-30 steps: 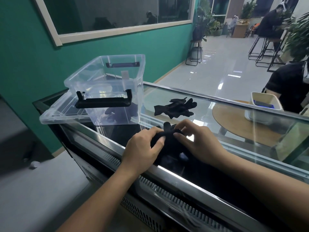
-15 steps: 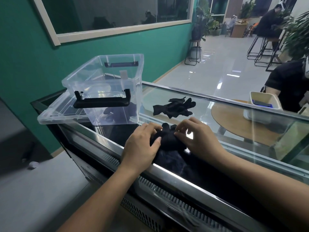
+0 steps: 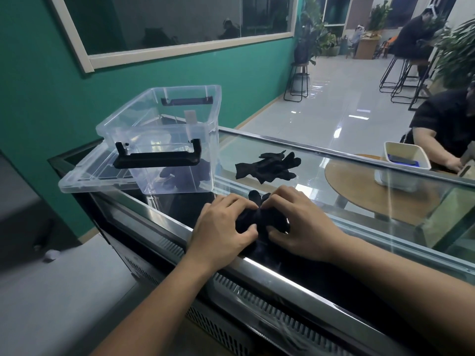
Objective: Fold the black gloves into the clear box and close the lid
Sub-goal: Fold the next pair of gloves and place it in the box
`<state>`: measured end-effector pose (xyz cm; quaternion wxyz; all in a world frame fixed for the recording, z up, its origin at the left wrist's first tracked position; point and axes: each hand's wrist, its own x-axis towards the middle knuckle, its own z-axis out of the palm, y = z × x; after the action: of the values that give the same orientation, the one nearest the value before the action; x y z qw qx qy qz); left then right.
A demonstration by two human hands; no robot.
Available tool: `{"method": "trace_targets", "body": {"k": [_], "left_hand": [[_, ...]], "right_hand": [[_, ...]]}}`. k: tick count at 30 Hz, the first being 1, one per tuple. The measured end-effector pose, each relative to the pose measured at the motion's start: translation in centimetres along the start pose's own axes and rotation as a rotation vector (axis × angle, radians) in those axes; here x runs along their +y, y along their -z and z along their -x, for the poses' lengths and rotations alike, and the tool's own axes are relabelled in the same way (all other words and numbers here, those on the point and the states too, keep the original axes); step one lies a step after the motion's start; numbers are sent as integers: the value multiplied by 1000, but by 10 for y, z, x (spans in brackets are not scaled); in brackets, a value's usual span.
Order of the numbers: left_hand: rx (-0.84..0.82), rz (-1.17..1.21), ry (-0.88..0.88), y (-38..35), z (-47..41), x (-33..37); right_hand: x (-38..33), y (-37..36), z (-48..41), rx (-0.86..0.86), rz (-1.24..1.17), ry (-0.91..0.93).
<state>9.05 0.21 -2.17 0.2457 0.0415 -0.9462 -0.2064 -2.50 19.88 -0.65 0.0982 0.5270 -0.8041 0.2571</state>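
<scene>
**Glove Being Folded on the Glass Counter**

The scene is carried by a glass-topped display counter [image 3: 359, 191], framed in metal. At its left end the clear box [image 3: 169, 140] is set upright and open, black handles hanging at its near and far walls; dark shapes that may be gloves already stowed are seen through its near wall, though this cannot be settled. The lid [image 3: 84, 178] is laid flat beside and partly under the box, jutting past the counter's left edge. Toward the far edge, just right of the box, a loose black glove [image 3: 267, 167] is spread out, untouched.

Close to the near edge, the glove in hand [image 3: 257, 217] is bunched between both hands. It is pinched by the left hand [image 3: 221, 232], thumb and curled fingers closed on its left side, and by the right hand [image 3: 305, 224], fingers bent down on its right side; dark fingertips of the glove are left poking out beyond the knuckles.

The fold appears to be partway done. For a neat result, the protruding finger ends should be tucked in and the bundle pressed flat against the glass before it is lifted, and one hand's grip should be kept until the box is reached, since soft fabric is likely to spring open.
</scene>
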Motion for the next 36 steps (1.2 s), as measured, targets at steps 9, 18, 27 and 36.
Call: {"method": "trace_targets", "body": {"k": [9,18,27,36], "left_hand": [[91,38,25,0,3,2],[119,116,135,1,4,1],[162,76,114,-6,1,-4],[172,31,3,-6,3,0]], "right_hand": [[2,-4,-1,73,-27,-42],[4,-5,-1,108,-153,-169],[16,-13,-5,224,-89,-190],[18,-15,-3,228,27,-51]]}}
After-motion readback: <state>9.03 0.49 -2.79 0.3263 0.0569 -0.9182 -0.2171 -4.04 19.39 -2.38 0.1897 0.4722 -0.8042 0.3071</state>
